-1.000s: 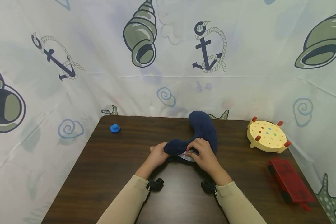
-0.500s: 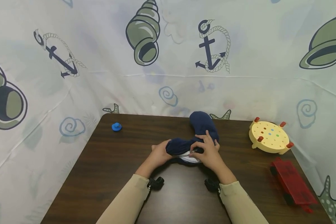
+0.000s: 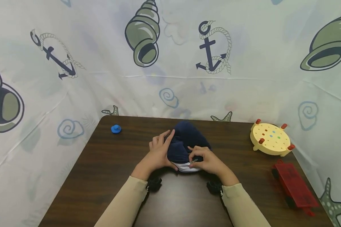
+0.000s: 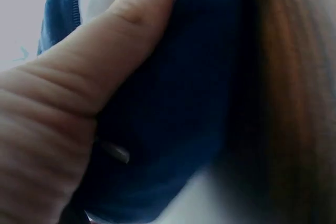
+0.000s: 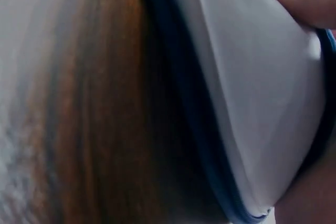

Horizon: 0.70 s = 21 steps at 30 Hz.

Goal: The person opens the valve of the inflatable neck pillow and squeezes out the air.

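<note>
A navy neck pillow (image 3: 188,137) lies bunched on the dark wooden table, its zipper gaping along the near side. White inner lining (image 3: 186,167) shows through that opening. My left hand (image 3: 156,154) holds the pillow's left end, fingers along the far side and thumb low at the lining. In the left wrist view, the thumb (image 4: 131,19) presses on the white lining beside the zipper teeth (image 4: 75,1). With thumb and index finger, my right hand (image 3: 207,160) pinches the small zipper pull (image 3: 194,161) at the opening's right end. The right wrist view shows the lining (image 5: 262,93) up close.
A small blue toy (image 3: 116,129) sits at the table's far left. Toward the far right is a round yellow pegged toy (image 3: 270,138) with red-tipped pegs. Nearer on the right stands a translucent red wagon (image 3: 295,186). A printed white curtain (image 3: 184,91) hangs behind the table.
The pillow has been turned and folded more compactly, its far end shifting left. My left hand has spread up its left side. More white lining shows, and my right hand has moved slightly nearer.
</note>
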Motion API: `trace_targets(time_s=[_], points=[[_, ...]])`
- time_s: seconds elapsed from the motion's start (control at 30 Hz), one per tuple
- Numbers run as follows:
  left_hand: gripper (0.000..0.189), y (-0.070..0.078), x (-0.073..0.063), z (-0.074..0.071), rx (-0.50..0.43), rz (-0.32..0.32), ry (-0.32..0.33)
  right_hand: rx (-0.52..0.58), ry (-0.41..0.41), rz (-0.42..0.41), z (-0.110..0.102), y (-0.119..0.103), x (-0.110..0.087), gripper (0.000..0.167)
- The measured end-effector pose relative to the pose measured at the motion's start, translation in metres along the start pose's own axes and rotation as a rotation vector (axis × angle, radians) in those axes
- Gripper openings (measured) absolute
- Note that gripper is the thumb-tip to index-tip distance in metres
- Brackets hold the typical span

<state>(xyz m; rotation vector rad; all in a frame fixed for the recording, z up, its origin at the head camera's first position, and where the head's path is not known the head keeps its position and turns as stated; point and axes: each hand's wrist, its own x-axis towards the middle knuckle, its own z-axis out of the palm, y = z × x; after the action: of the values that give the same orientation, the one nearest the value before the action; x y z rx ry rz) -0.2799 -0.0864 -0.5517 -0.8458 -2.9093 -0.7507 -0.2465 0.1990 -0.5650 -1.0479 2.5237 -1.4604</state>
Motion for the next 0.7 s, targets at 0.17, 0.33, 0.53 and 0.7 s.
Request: trace_targets(time_s=[0.17, 0.33, 0.53, 0.7], points=[[0.171, 0.019, 0.001, -0.012, 0.007, 0.101, -0.008, 0.131, -0.157, 0.041, 0.000, 0.001, 0.000, 0.018], [0.159, 0.020, 0.000, -0.011, -0.032, 0.127, -0.064, 0.143, -0.189, 0.091, 0.000, -0.001, -0.001, 0.018], [0.147, 0.010, 0.002, -0.006, -0.022, 0.104, -0.042, 0.163, -0.165, 0.054, 0.000, -0.003, -0.001, 0.016], [0.136, 0.008, 0.003, -0.010, -0.009, 0.073, -0.034, 0.191, -0.131, 0.043, 0.000, -0.006, 0.001, 0.016]])
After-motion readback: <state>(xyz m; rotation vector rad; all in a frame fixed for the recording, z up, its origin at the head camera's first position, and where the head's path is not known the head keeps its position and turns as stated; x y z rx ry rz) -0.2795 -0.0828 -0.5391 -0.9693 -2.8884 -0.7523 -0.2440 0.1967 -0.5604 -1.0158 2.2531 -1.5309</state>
